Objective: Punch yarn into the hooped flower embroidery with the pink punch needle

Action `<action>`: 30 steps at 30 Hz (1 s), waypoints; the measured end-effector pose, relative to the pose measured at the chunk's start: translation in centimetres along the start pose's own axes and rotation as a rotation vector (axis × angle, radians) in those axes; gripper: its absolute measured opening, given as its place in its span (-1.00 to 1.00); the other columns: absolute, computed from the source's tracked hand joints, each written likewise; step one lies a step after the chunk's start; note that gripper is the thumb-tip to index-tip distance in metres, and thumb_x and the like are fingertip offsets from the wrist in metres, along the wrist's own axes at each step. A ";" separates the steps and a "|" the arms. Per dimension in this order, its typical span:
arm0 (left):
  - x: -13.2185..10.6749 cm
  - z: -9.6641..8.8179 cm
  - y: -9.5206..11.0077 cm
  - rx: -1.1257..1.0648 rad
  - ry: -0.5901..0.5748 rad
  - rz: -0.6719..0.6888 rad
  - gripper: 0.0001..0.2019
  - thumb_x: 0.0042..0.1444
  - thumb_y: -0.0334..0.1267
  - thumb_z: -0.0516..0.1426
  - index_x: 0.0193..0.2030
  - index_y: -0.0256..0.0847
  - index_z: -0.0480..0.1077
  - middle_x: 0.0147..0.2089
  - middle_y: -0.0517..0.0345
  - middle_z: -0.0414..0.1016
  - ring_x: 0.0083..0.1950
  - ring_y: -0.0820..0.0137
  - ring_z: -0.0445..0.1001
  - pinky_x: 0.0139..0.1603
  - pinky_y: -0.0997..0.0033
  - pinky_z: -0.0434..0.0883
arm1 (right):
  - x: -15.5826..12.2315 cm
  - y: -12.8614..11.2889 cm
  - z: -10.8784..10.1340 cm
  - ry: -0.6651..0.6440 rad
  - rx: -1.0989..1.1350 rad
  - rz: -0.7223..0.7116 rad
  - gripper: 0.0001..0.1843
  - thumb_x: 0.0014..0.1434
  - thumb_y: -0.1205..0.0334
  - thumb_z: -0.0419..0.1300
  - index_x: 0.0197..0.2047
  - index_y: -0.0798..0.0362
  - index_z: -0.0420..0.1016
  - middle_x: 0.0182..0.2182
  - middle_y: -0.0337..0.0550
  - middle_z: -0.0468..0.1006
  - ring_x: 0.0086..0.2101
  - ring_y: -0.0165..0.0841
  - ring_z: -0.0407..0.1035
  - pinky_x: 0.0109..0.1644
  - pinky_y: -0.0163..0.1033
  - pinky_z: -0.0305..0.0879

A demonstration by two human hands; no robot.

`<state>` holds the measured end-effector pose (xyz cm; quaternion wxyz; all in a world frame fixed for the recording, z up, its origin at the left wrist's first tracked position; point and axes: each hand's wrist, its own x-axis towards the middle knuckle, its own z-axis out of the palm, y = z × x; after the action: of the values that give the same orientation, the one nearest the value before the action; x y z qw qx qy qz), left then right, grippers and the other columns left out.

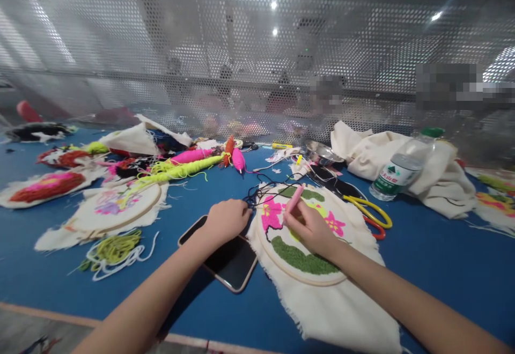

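Observation:
My right hand [309,228] grips a pink pen-shaped punch needle [296,197], its lower end against the stretched cloth. Under it lies a round embroidery hoop [269,262] with white fabric, worked in pink flowers [335,224] and green tufted leaves [300,260]. A black outline runs below the left flower. My left hand [228,219] is closed at the hoop's left edge, beside loose black yarn [261,186]; whether its fingers hold anything is hidden. Below that hand lies a dark-screened phone [233,265], partly covered by the forearm.
Scissors with yellow and red handles [376,212] lie right of the hoop, near a water bottle [396,176] and crumpled cream cloth [426,177]. At left are a second hoop [137,217], green yarn [116,249] and several yarn bundles. A metal bowl [323,153] stands before a perforated metal screen [249,48].

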<state>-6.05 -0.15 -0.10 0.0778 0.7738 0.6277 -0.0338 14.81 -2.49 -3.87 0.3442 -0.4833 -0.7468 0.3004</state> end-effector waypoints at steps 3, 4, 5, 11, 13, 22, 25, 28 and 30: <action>0.2 0.3 0.2 -0.158 -0.055 0.071 -0.59 0.18 -0.06 -0.14 -0.34 -0.20 0.46 -0.22 -0.07 0.56 -0.20 0.13 0.52 -0.26 0.28 0.36 | 0.0 -0.1 0.0 0.008 -0.024 0.017 -0.77 0.25 0.06 0.00 -0.30 0.04 0.26 -0.46 -0.21 0.44 -0.46 -0.37 0.34 -0.41 -0.30 0.18; 0.3 0.4 0.2 -0.212 -0.066 0.074 -0.59 0.17 -0.04 -0.13 -0.37 -0.21 0.46 -0.24 -0.07 0.56 -0.22 0.14 0.51 -0.28 0.30 0.35 | 0.0 -0.2 0.0 0.009 -0.032 0.018 -0.77 0.25 0.05 0.00 -0.29 0.04 0.26 -0.45 -0.20 0.45 -0.45 -0.36 0.35 -0.41 -0.30 0.18; 0.3 0.5 0.3 -0.265 -0.072 0.065 -0.59 0.16 -0.03 -0.11 -0.41 -0.22 0.44 -0.29 -0.05 0.55 -0.25 0.16 0.50 -0.30 0.32 0.33 | 0.0 -0.2 -0.1 0.011 -0.041 0.019 -0.77 0.25 0.05 0.00 -0.29 0.04 0.26 -0.44 -0.20 0.46 -0.44 -0.36 0.35 -0.41 -0.30 0.19; -0.2 0.0 1.2 -1.066 -0.381 0.047 -0.62 -0.10 -0.02 0.23 -0.22 -0.26 0.40 -0.33 0.13 0.51 -0.35 0.36 0.47 -0.45 0.49 0.33 | 0.0 -0.4 -0.5 0.041 -0.099 0.011 -0.76 0.25 0.04 -0.01 -0.28 0.04 0.27 -0.43 -0.18 0.50 -0.42 -0.33 0.39 -0.40 -0.29 0.19; -0.2 0.0 1.6 -1.334 -0.488 0.086 -0.54 -0.16 -0.14 0.30 -0.10 -0.25 0.38 -0.24 0.11 0.54 -0.29 0.36 0.50 -0.34 0.46 0.40 | 0.3 -0.5 -1.0 0.044 -0.103 -0.001 -0.76 0.24 0.04 0.02 -0.29 0.04 0.29 -0.43 -0.18 0.50 -0.42 -0.34 0.39 -0.39 -0.29 0.21; 2.3 2.0 1.2 -1.696 -0.502 0.183 -0.37 -0.19 -0.27 0.35 0.05 -0.28 0.23 -0.04 -0.06 0.49 -0.07 0.24 0.50 0.01 0.20 0.40 | 3.6 -0.6 -1.9 -0.058 -0.116 -0.271 -0.85 0.18 0.20 0.13 -0.41 0.04 0.36 -0.44 -0.22 0.44 -0.37 -0.36 0.30 -0.26 -0.27 0.20; 2.5 2.3 0.9 -1.627 -0.424 0.188 -0.41 -0.10 -0.24 0.30 0.07 -0.24 0.18 -0.01 0.01 0.46 -0.04 0.26 0.47 -0.01 0.23 0.41 | 4.2 -0.2 -1.4 -0.044 -0.089 -0.217 -0.85 0.21 0.21 0.09 -0.39 0.06 0.33 -0.42 -0.20 0.43 -0.39 -0.37 0.30 -0.29 -0.27 0.20; 2.4 2.6 0.9 -1.523 -0.298 0.155 -0.45 -0.03 -0.22 0.26 0.08 -0.25 0.17 -0.07 0.06 0.46 -0.08 0.29 0.46 -0.11 0.32 0.43 | 3.9 0.7 -1.0 -0.016 -0.028 -0.144 -0.85 0.21 0.20 0.08 -0.37 0.06 0.34 -0.42 -0.19 0.44 -0.41 -0.37 0.32 -0.30 -0.27 0.22; 2.4 2.7 0.9 -1.444 -0.301 0.116 -0.44 -0.03 -0.21 0.25 0.10 -0.25 0.16 -0.18 0.13 0.47 -0.20 0.32 0.49 -0.25 0.37 0.44 | 3.5 1.3 -0.9 -0.012 0.006 -0.116 -0.85 0.21 0.19 0.08 -0.34 0.05 0.36 -0.41 -0.18 0.47 -0.40 -0.37 0.34 -0.29 -0.26 0.23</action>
<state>-4.53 1.52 -3.03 0.6543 0.5489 0.4345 0.2861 15.11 1.36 -3.60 0.3578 -0.4364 -0.7748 0.2850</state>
